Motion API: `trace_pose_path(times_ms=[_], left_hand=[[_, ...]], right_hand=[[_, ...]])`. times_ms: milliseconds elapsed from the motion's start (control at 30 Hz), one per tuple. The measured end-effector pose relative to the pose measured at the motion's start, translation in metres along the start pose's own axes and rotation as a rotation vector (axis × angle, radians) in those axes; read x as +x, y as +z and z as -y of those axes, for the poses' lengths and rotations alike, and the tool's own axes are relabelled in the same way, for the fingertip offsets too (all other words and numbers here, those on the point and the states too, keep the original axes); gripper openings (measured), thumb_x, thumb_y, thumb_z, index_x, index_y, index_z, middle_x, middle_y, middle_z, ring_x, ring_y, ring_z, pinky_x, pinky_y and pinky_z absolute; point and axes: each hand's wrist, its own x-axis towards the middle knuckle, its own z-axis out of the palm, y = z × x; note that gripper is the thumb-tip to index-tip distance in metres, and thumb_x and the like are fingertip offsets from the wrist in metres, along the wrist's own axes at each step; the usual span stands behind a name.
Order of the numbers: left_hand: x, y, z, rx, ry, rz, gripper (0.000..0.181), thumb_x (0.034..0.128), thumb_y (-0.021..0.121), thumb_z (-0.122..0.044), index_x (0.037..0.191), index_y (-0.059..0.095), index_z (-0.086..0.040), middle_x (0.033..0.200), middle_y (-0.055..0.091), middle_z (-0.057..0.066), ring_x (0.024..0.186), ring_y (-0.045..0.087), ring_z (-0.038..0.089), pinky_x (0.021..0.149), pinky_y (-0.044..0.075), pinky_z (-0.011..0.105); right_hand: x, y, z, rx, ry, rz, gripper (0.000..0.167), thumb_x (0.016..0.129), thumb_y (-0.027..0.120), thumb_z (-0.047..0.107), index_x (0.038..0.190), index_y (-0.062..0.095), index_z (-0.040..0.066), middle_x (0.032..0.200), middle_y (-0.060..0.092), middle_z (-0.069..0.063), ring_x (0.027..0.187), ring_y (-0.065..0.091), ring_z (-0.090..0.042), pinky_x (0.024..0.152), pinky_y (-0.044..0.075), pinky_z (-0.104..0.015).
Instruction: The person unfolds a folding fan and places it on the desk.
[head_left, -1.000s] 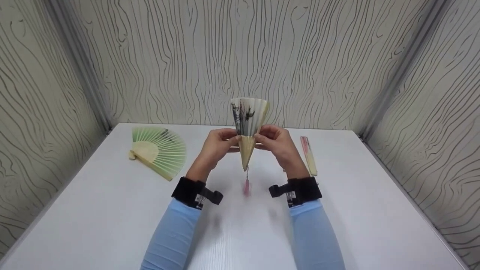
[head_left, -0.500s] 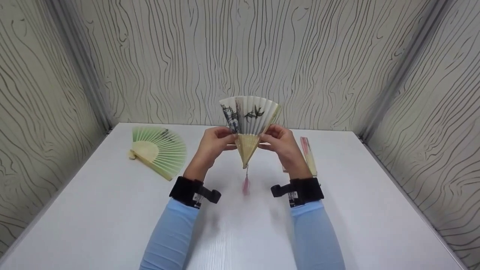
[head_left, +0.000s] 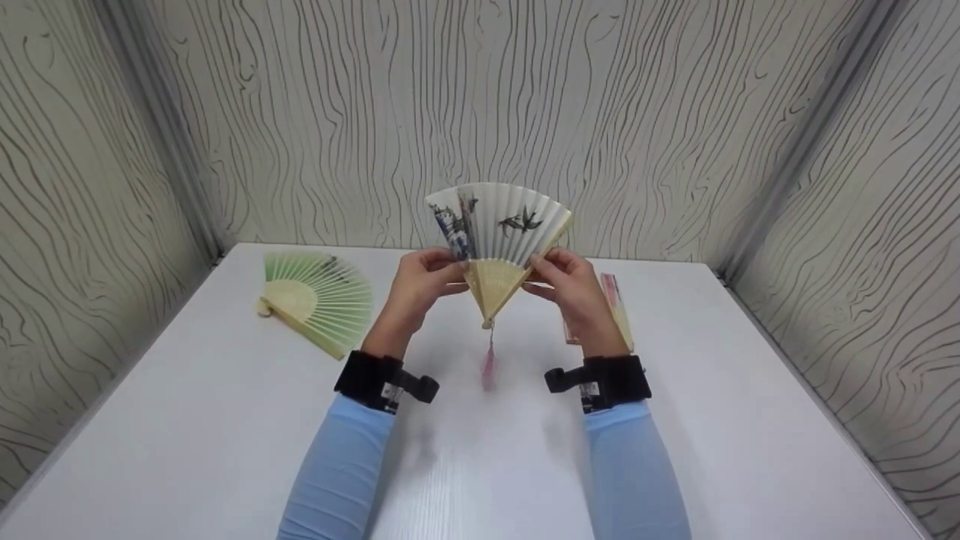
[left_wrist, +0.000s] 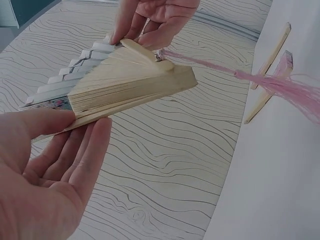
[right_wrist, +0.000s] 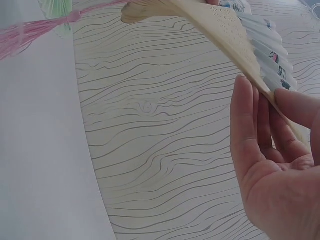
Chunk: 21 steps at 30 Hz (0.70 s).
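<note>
A white folding fan (head_left: 499,225) with dark painted figures is held upright above the table, partly spread, its pink tassel (head_left: 488,367) hanging from the pivot. My left hand (head_left: 420,289) pinches its left edge between thumb and fingers; my right hand (head_left: 571,289) pinches the right edge stick. In the left wrist view, the left hand (left_wrist: 55,165) grips a thick stack of folded ribs (left_wrist: 125,90). In the right wrist view, the right hand (right_wrist: 280,160) has its thumb and fingers on the outer stick (right_wrist: 240,62).
A green fan (head_left: 322,300) lies spread on the white table (head_left: 225,435) at the left. Folded pink-and-beige fans (head_left: 619,315) lie at the right, partly behind my right hand and wrist. Patterned walls (head_left: 480,97) stand behind and at both sides.
The white fan has spread from a narrow wedge to a wider one as my hands moved apart. Both hands have kept their grip, and the fan has risen slightly in view.
</note>
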Motion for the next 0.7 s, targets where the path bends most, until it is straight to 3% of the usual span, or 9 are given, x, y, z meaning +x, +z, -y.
trace_pose_path(times_ms=[200, 400, 700], left_hand=[[0.0019, -0.0025, 0.0017, -0.026, 0.011, -0.034, 0.022, 0.1012, 0.071, -0.001, 0.122, 0.074, 0.004, 0.118, 0.080, 0.024, 0.097, 0.082, 0.021, 0.093, 0.069, 0.040], [0.0025, -0.0019, 0.0021, -0.036, 0.021, -0.088, 0.023, 0.1016, 0.072, -0.003, 0.124, 0.073, 0.005, 0.120, 0.079, 0.025, 0.101, 0.082, 0.024, 0.093, 0.069, 0.038], [0.0045, -0.0029, 0.0037, -0.153, 0.047, -0.161, 0.014, 0.1021, 0.072, -0.001, 0.114, 0.071, 0.005, 0.108, 0.079, 0.019, 0.095, 0.081, 0.020, 0.090, 0.070, 0.035]], right_hand=[[-0.0008, -0.0011, 0.0004, 0.022, -0.012, -0.016, 0.027, 0.110, 0.062, 0.008, 0.134, 0.064, -0.005, 0.114, 0.077, -0.001, 0.102, 0.078, -0.011, 0.097, 0.068, -0.031], [-0.0010, -0.0046, -0.0002, 0.055, -0.008, -0.041, 0.039, 0.110, 0.061, 0.004, 0.148, 0.056, -0.003, 0.126, 0.074, -0.007, 0.106, 0.078, -0.011, 0.100, 0.067, -0.034], [0.0013, -0.0062, -0.0013, 0.158, -0.035, -0.108, 0.047, 0.110, 0.059, 0.003, 0.156, 0.050, -0.002, 0.138, 0.068, -0.014, 0.108, 0.077, -0.011, 0.101, 0.067, -0.034]])
